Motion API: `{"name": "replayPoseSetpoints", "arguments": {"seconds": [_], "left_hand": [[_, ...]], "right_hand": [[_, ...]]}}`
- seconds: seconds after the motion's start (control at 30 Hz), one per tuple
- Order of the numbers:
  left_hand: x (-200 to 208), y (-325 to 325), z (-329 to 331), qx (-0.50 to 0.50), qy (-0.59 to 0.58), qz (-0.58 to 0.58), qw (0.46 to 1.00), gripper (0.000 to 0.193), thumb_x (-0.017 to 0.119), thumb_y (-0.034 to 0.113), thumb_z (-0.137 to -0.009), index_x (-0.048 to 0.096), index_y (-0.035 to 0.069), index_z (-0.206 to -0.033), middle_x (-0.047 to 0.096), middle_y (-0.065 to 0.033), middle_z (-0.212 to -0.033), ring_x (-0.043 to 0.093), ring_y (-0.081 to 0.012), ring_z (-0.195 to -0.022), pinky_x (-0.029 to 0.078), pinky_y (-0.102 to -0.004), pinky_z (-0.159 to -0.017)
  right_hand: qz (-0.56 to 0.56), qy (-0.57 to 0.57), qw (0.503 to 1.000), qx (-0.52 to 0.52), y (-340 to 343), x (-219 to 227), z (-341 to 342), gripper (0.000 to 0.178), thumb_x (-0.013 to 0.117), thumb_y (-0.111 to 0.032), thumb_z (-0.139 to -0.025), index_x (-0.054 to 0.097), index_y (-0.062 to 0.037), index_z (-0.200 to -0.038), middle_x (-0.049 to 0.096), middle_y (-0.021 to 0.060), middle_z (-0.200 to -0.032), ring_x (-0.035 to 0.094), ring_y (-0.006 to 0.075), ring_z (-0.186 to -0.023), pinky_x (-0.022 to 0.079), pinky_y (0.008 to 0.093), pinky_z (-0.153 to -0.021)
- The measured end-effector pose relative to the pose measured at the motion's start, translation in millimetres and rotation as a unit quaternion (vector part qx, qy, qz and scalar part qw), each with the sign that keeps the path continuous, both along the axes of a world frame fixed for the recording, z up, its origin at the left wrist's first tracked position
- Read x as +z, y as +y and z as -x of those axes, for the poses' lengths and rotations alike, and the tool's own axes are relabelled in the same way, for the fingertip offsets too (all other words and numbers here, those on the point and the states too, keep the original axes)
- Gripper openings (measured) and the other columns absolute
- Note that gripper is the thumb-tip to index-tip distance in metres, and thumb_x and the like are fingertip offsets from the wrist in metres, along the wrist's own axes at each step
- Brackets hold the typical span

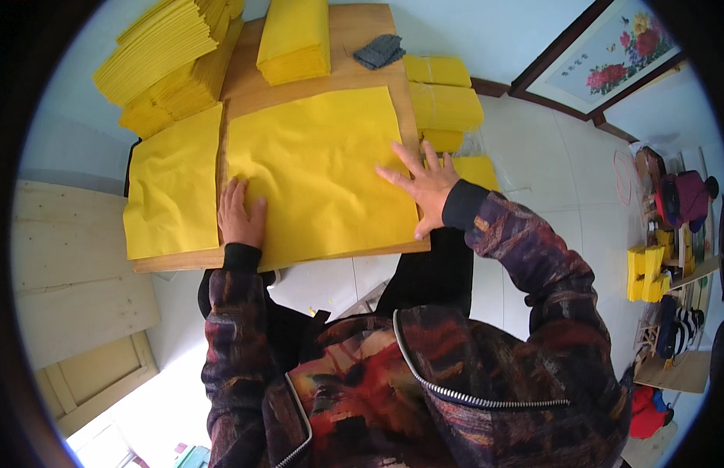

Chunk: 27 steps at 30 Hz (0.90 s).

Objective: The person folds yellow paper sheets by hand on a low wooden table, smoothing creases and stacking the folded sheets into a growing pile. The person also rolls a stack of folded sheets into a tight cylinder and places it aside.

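A large yellow sheet point(319, 168), fabric-like and slightly rumpled, lies flat on the wooden table point(348, 27) before me. My left hand point(242, 217) rests on its left edge, fingers stretched out and close to one another. At the sheet's right edge is my right hand point(428, 189), its fingers spread wide and touching the material. Neither hand grips anything. A narrower yellow piece point(175, 191) lies to the left, separated from the large sheet by a thin strip of bare wood. Whether the large sheet is a single layer, I cannot tell.
Tall piles of folded yellow pieces point(163, 62) stand at the far left. Another yellow stack point(296, 43) and a dark grey cloth point(380, 51) sit at the back. Wrapped yellow bundles point(444, 105) are beyond the table's right side. Shelves point(678, 374) line the right.
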<state>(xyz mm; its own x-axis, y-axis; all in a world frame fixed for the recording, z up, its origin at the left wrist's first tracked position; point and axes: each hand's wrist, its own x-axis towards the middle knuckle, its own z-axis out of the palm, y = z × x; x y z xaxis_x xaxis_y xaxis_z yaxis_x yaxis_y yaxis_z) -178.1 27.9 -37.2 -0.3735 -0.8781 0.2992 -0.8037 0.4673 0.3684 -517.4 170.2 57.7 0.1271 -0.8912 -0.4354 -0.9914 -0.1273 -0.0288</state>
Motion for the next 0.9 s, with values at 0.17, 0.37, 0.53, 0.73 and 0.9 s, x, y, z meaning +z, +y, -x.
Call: {"name": "replayPoseSetpoints", "arguments": {"seconds": [0.17,0.37,0.53,0.73,0.9], "left_hand": [[-2,0,0,0.010,0.022,-0.030,0.999,0.054,0.066,0.026,-0.084,0.050,0.008,-0.133,0.044,-0.0132,-0.145,0.037,-0.0338,-0.135,0.027,-0.0436,-0.112],[1,6,0,0.011,0.025,-0.043,0.999,0.055,0.066,0.024,-0.084,0.049,0.007,-0.134,0.042,-0.0143,-0.146,0.034,-0.0340,-0.137,0.025,-0.0440,-0.113],[1,7,0,0.005,0.033,-0.045,0.998,0.055,0.066,0.022,-0.084,0.049,0.007,-0.134,0.042,-0.0142,-0.146,0.034,-0.0345,-0.137,0.025,-0.0438,-0.113],[3,4,-4,-0.020,0.077,-0.057,0.995,0.056,0.067,0.018,-0.082,0.049,0.006,-0.133,0.042,-0.0149,-0.146,0.034,-0.0357,-0.137,0.026,-0.0439,-0.113],[43,13,28,-0.046,0.040,0.004,0.998,0.058,0.069,0.014,-0.080,0.049,0.008,-0.134,0.044,-0.0127,-0.145,0.035,-0.0345,-0.137,0.024,-0.0469,-0.113]], "right_hand": [[-0.006,0.000,1.000,0.001,-3,2,0,0.131,0.091,-0.047,-0.049,0.012,-0.0367,-0.153,-0.004,0.0163,-0.159,0.013,0.0594,-0.136,0.023,0.0729,-0.103],[-0.039,-0.019,0.999,-0.010,-9,0,4,0.134,0.092,-0.044,-0.044,0.014,-0.0368,-0.152,-0.008,0.0162,-0.159,0.015,0.0606,-0.134,0.026,0.0728,-0.101],[-0.076,-0.038,0.996,-0.017,-11,-4,7,0.136,0.093,-0.042,-0.046,0.008,-0.0378,-0.153,-0.017,0.0152,-0.158,0.017,0.0653,-0.131,0.030,0.0700,-0.101],[-0.101,-0.089,0.991,-0.019,-13,-11,15,0.136,0.092,-0.041,-0.050,0.002,-0.0372,-0.153,-0.022,0.0163,-0.157,0.029,0.0686,-0.124,0.042,0.0602,-0.099],[-0.091,-0.100,0.991,0.000,-13,-14,17,0.136,0.092,-0.040,-0.051,0.002,-0.0357,-0.153,-0.020,0.0194,-0.156,0.031,0.0686,-0.122,0.043,0.0595,-0.099]]}}
